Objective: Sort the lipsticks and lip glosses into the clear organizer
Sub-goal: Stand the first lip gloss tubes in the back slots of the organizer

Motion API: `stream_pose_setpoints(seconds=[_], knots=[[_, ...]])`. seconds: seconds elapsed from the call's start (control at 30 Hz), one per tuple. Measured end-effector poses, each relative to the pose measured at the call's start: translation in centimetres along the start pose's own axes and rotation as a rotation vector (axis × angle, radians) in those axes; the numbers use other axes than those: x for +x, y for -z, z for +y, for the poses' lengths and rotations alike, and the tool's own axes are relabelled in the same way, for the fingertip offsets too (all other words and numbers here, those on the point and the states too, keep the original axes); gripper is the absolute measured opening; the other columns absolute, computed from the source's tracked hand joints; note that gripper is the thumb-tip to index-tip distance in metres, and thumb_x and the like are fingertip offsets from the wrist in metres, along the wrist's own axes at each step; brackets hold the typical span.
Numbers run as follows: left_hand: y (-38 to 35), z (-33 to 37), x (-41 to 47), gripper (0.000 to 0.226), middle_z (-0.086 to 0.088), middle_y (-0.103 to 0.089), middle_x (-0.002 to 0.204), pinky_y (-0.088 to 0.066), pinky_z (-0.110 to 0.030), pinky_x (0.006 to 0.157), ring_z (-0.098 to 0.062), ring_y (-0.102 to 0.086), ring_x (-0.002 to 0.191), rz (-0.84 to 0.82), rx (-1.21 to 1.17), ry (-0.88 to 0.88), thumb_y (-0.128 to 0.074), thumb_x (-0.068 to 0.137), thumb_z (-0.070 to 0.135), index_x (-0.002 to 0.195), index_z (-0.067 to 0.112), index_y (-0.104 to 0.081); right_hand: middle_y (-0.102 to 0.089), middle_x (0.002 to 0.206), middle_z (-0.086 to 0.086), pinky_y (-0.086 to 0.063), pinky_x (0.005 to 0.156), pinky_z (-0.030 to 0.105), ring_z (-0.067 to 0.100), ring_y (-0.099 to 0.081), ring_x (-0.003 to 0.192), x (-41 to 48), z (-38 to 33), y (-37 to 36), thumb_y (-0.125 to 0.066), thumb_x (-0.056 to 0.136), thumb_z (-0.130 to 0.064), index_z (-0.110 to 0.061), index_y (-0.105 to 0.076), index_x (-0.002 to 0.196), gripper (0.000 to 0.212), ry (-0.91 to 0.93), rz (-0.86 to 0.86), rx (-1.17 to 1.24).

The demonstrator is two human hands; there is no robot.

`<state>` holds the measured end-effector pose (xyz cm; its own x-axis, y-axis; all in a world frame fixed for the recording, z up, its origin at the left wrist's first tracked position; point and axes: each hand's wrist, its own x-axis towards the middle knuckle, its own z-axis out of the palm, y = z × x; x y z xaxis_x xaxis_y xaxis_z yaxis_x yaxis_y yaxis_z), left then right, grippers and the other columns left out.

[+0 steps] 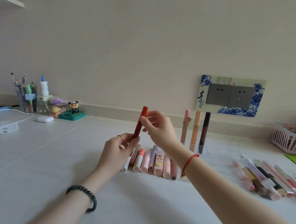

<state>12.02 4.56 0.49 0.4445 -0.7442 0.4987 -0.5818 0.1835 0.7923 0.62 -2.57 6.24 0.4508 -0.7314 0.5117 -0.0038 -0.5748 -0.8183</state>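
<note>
A red lip gloss tube (140,122) stands nearly upright above the white table. My left hand (119,149) pinches its lower end and my right hand (157,128) pinches it near the top. Below them a row of several pink, white and lilac lipsticks (153,162) lies flat on the table. Behind my right hand the clear organizer (216,148) holds three upright tubes: a pink one (185,126), an orange one (195,131) and a dark one (204,131). Another pile of several tubes (263,179) lies at the right.
A pink basket (289,139) sits at the far right by the wall. At the left are a pen cup (26,96), small figurines (72,110), an earbud case (45,119) and a white charger (5,127) with its cable. A double wall socket (229,98) is behind the organizer.
</note>
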Motion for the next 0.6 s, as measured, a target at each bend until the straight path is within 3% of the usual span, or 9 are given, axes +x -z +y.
stream_pose_setpoints(seconds=[0.13, 0.2, 0.27, 0.33, 0.37, 0.43, 0.5, 0.6], knots=[[-1.9, 2.5, -1.3, 0.015, 0.01, -0.068, 0.063, -0.046, -0.016, 0.05, -0.004, -0.059, 0.056, -0.077, -0.117, -0.017, -0.059, 0.082, 0.041, 0.071, 0.035, -0.066, -0.065, 0.083, -0.006, -0.053, 0.071, 0.015, 0.005, -0.064, 0.076, -2.6, -0.6, 3.2, -0.064, 0.08, -0.016, -0.016, -0.056, 0.1, 0.021, 0.025, -0.119, -0.091], [-3.0, 3.2, -1.8, 0.011, 0.016, -0.067, 0.063, -0.045, -0.011, 0.051, 0.001, -0.059, 0.06, -0.16, -0.125, -0.028, -0.059, 0.083, 0.041, 0.074, 0.038, -0.066, -0.066, 0.084, -0.005, -0.054, 0.073, 0.016, 0.006, -0.065, 0.078, -3.5, -1.0, 5.1, -0.065, 0.08, -0.015, -0.014, -0.058, 0.101, 0.022, 0.039, -0.089, -0.107], [-3.9, 3.5, -2.3, 0.006, 0.031, -0.066, 0.073, -0.042, -0.004, 0.064, 0.013, -0.059, 0.076, -0.236, -0.079, -0.075, -0.059, 0.082, 0.041, 0.08, 0.044, -0.064, -0.067, 0.085, -0.001, -0.056, 0.07, 0.019, 0.011, -0.067, 0.078, -4.2, -1.3, 7.5, -0.065, 0.08, -0.012, -0.014, -0.059, 0.098, 0.019, 0.04, -0.027, -0.068], [-4.7, 3.3, -2.9, 0.011, 0.038, -0.062, 0.086, -0.034, -0.007, 0.088, 0.025, -0.048, 0.094, -0.293, 0.033, -0.16, -0.061, 0.081, 0.039, 0.089, 0.046, -0.063, -0.068, 0.085, 0.005, -0.057, 0.066, 0.022, 0.015, -0.068, 0.077, -4.6, -1.6, 10.3, -0.065, 0.08, -0.01, -0.012, -0.059, 0.097, 0.018, 0.022, 0.046, -0.001], [-5.1, 3.1, -3.2, 0.017, 0.033, -0.063, 0.095, -0.024, -0.006, 0.097, 0.025, -0.043, 0.104, -0.322, 0.101, -0.206, -0.062, 0.082, 0.037, 0.097, 0.044, -0.063, -0.069, 0.084, 0.006, -0.057, 0.064, 0.022, 0.014, -0.069, 0.075, -4.7, -1.7, 11.7, -0.065, 0.08, -0.009, -0.012, -0.059, 0.096, 0.018, 0.014, 0.083, 0.023], [-5.8, 2.6, -3.5, 0.027, 0.021, -0.061, 0.111, -0.004, 0.003, 0.097, 0.014, -0.032, 0.124, -0.373, 0.216, -0.287, -0.061, 0.084, 0.034, 0.11, 0.038, -0.062, -0.069, 0.082, 0.003, -0.057, 0.062, 0.022, 0.011, -0.07, 0.072, -5.0, -1.6, 14.3, -0.064, 0.08, -0.008, -0.015, -0.059, 0.093, 0.016, 0.004, 0.157, 0.037], [-6.1, 2.1, -3.5, 0.029, 0.017, -0.061, 0.112, -0.01, -0.008, 0.109, 0.014, -0.028, 0.126, -0.414, 0.229, -0.337, -0.062, 0.084, 0.031, 0.113, 0.033, -0.062, -0.069, 0.081, 0.003, -0.057, 0.061, 0.021, 0.01, -0.07, 0.071, -5.1, -1.1, 16.4, -0.063, 0.081, -0.008, -0.019, -0.059, 0.091, 0.016, 0.003, 0.229, 0.02], [-6.2, 1.7, -3.4, 0.027, 0.008, -0.066, 0.105, -0.024, -0.032, 0.115, 0.031, -0.03, 0.108, -0.441, 0.223, -0.379, -0.063, 0.084, 0.029, 0.11, 0.036, -0.062, -0.068, 0.082, 0.004, -0.057, 0.059, 0.02, 0.009, -0.069, 0.071, -4.9, 0.0, 18.8, -0.062, 0.081, -0.008, -0.013, -0.058, 0.098, 0.018, -0.01, 0.318, -0.038]])
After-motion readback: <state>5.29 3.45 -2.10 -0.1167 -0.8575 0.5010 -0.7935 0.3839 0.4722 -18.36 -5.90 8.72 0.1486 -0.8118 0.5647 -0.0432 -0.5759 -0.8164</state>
